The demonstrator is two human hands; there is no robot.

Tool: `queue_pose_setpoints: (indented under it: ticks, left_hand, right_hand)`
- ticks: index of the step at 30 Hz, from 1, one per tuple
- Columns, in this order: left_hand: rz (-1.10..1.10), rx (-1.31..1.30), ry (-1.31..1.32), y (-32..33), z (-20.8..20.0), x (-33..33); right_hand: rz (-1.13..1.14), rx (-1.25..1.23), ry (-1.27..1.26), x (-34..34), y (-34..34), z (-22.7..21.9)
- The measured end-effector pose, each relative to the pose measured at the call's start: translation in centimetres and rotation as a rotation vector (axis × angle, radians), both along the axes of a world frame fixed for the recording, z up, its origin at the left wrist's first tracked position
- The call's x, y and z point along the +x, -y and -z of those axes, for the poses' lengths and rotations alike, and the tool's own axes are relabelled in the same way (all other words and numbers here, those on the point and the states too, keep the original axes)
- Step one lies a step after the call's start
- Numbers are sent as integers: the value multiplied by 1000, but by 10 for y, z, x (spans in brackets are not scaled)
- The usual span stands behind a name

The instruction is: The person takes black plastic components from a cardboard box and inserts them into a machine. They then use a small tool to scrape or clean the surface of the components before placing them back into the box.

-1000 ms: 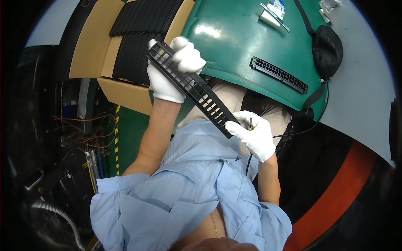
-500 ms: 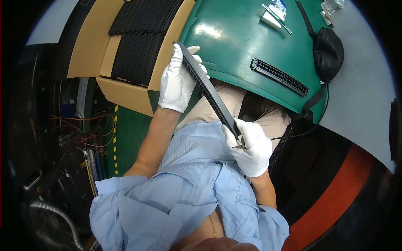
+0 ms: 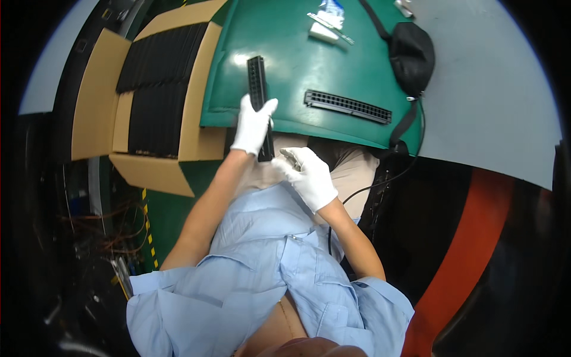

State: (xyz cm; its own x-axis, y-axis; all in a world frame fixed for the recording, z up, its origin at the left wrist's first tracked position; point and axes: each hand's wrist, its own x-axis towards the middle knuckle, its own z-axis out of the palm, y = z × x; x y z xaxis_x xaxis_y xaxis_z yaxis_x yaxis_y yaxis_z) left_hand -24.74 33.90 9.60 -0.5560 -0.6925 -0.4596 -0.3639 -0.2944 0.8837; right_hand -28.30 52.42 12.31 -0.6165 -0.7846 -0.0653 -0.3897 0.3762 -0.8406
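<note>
My left hand (image 3: 254, 126), in a white glove, is closed around the middle of a long black plastic grille strip (image 3: 257, 76). The strip stands nearly lengthwise away from me, its far end over the green mat and its lower end above my lap. Close beside that lower end is my right hand (image 3: 310, 177), also gloved, apart from the strip. Its fingers curl around a small greyish metal tool (image 3: 290, 157), mostly hidden by the glove. A second black grille strip (image 3: 348, 107) lies on the green mat (image 3: 279, 35), right of the held one.
At left stands an open cardboard box (image 3: 199, 92) packed with rows of black strips. A black pouch (image 3: 411, 56) with a strap and cable lies on the mat's right edge, beside a grey surface (image 3: 482, 95). A clear packet (image 3: 330, 15) and white block (image 3: 323, 33) sit farther back.
The strip has swung from slanting between both hands to pointing away from me, held by my left hand alone. My right hand has let go of its near end. The whole view has shifted.
</note>
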Motion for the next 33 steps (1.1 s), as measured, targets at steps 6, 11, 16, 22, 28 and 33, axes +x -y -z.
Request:
queue_pose_setpoints:
  ticks: [6, 11, 16, 22, 28, 33]
  left_hand:
    - [321, -1166, 580, 76, 22, -67]
    - [310, -1542, 562, 106, 45, -75]
    - [343, -1236, 321, 70, 6, -55]
    - [589, 818, -247, -3, -52, -30]
    - [539, 209, -252, -16, -88, -5]
    - [561, -697, -243, -34, -106, 37]
  right_hand:
    - [96, 21, -453, -91, 5, 8]
    - [63, 290, -558, -149, 10, 28]
    - [-100, 108, -555, -124, 8, 0]
    - [-537, -29, -678, -43, 1, -68]
    - [-506, -259, -316, -35, -17, -75]
    - [91, -188, 342, -31, -30, -105]
